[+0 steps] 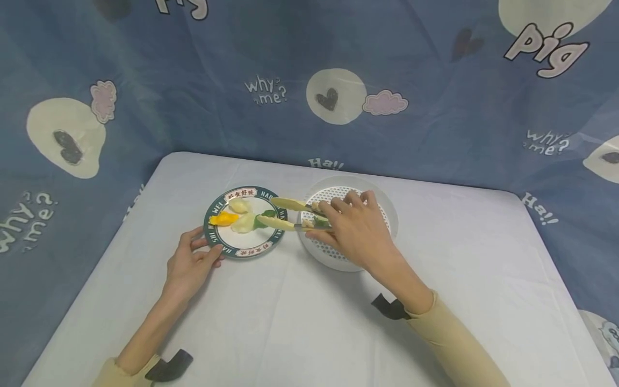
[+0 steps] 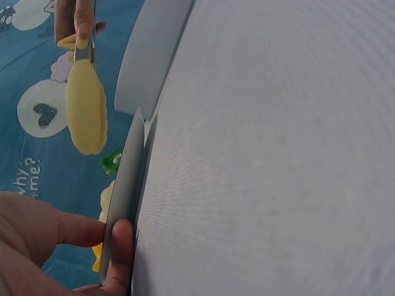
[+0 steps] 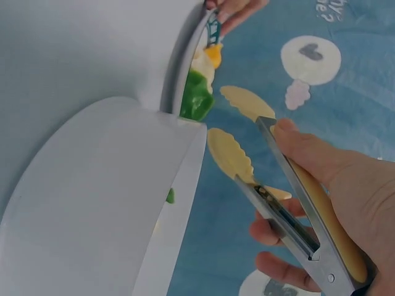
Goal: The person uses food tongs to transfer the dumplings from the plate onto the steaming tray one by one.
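Note:
My left hand [image 1: 193, 263] pinches the near left rim of a round plate [image 1: 249, 239] with a green lettered border, thumb on top and fingers beneath. On the plate lie a yellow-orange piece [image 1: 224, 218], two pale cream pieces [image 1: 244, 223] and a glossy green piece [image 3: 197, 97], all food-like. My right hand [image 1: 360, 226] holds metal tongs [image 3: 231, 153] with cream scalloped tips. The two tongs tips stand apart with nothing between them, over the plate's right side. Under my right hand is a white round perforated basket [image 1: 333, 263], partly hidden by it.
Green bits [image 1: 320, 220] show inside the basket behind the tongs. The basket stands close to the plate's right. A white cloth [image 1: 290, 322] covers the table, and a blue printed curtain [image 1: 217, 123] hangs around its back and sides.

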Demonstrator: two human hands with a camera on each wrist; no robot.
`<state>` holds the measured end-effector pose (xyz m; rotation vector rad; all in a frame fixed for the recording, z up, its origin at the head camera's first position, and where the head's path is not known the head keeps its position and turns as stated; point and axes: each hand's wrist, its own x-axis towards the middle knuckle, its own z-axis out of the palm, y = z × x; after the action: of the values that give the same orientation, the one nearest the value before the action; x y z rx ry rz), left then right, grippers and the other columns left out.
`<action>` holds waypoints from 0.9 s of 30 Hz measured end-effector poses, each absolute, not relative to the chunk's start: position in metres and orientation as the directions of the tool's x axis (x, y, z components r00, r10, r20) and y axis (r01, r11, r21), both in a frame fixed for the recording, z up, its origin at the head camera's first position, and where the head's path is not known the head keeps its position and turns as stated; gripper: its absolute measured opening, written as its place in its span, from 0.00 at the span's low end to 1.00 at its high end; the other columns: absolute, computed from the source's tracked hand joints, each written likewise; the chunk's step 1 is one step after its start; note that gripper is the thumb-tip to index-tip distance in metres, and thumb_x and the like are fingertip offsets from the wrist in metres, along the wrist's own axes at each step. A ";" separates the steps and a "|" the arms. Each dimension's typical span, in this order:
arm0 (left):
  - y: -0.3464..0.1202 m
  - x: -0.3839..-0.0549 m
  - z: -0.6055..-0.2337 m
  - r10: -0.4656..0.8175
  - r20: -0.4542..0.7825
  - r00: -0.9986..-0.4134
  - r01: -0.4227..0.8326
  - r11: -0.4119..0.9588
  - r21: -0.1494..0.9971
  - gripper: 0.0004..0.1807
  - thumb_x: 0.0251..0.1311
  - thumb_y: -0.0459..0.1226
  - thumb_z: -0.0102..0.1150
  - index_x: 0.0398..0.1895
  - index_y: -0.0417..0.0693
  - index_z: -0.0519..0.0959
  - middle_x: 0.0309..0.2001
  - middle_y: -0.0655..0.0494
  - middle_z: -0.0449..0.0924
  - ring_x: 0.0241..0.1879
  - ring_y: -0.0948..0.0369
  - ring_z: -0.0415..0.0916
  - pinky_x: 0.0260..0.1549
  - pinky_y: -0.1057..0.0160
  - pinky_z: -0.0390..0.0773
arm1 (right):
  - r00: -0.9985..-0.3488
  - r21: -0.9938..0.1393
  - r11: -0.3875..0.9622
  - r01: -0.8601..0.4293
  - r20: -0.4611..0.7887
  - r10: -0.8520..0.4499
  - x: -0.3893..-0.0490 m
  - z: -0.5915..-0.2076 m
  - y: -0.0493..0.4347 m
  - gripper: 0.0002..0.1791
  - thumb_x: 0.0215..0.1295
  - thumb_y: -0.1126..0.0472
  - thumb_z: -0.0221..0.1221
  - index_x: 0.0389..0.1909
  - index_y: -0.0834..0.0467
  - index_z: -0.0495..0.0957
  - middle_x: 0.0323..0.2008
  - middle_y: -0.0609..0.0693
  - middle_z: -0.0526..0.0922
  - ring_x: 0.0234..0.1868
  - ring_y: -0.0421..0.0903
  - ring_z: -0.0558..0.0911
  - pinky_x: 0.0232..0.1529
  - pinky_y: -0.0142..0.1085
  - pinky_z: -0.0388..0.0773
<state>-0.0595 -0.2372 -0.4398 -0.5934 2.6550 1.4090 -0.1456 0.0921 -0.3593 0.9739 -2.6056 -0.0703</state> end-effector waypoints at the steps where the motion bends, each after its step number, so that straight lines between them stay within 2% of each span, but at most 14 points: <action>1: -0.237 -0.060 -0.440 -0.300 -0.245 -0.922 -0.371 0.504 0.780 0.44 0.79 0.42 0.58 0.87 0.39 0.47 0.71 0.32 0.73 0.42 0.63 0.90 0.38 0.80 0.75 | -0.699 0.168 0.761 -0.627 0.310 -0.645 -0.146 -0.359 0.091 0.32 0.72 0.25 0.56 0.55 0.46 0.83 0.37 0.46 0.90 0.42 0.54 0.84 0.50 0.54 0.74; 7: -0.237 -0.060 -0.439 -0.307 -0.245 -0.920 -0.376 0.504 0.778 0.44 0.79 0.42 0.59 0.87 0.39 0.47 0.71 0.33 0.73 0.41 0.64 0.90 0.39 0.79 0.75 | -0.701 0.168 0.753 -0.636 0.282 -0.655 -0.148 -0.362 0.084 0.32 0.72 0.24 0.56 0.60 0.44 0.83 0.37 0.45 0.89 0.44 0.53 0.85 0.51 0.53 0.76; 13: -0.237 -0.060 -0.439 -0.307 -0.243 -0.920 -0.375 0.512 0.773 0.44 0.79 0.42 0.59 0.87 0.39 0.48 0.70 0.32 0.74 0.42 0.64 0.91 0.42 0.76 0.77 | -0.679 0.188 0.746 -0.639 0.319 -0.661 -0.151 -0.366 0.079 0.33 0.72 0.25 0.57 0.62 0.45 0.83 0.38 0.45 0.90 0.44 0.53 0.85 0.49 0.52 0.75; 18: -0.237 -0.060 -0.440 -0.300 -0.247 -0.921 -0.373 0.502 0.780 0.43 0.79 0.42 0.58 0.87 0.39 0.47 0.70 0.33 0.73 0.42 0.64 0.90 0.40 0.79 0.75 | -0.672 0.200 0.746 -0.635 0.334 -0.661 -0.156 -0.367 0.077 0.34 0.70 0.25 0.59 0.62 0.45 0.83 0.38 0.46 0.91 0.42 0.53 0.84 0.50 0.51 0.75; 27: -0.238 -0.060 -0.439 -0.297 -0.242 -0.924 -0.366 0.497 0.787 0.43 0.79 0.41 0.58 0.87 0.39 0.48 0.70 0.33 0.73 0.41 0.65 0.90 0.38 0.81 0.74 | -0.670 0.201 0.726 -0.657 0.285 -0.685 -0.158 -0.368 0.075 0.35 0.72 0.24 0.55 0.61 0.46 0.83 0.41 0.47 0.92 0.44 0.52 0.85 0.50 0.51 0.75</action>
<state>-0.0599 -0.2378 -0.4394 -0.5886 2.6527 1.4227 -0.1582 0.0749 -0.3679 1.0431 -2.5900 -0.1148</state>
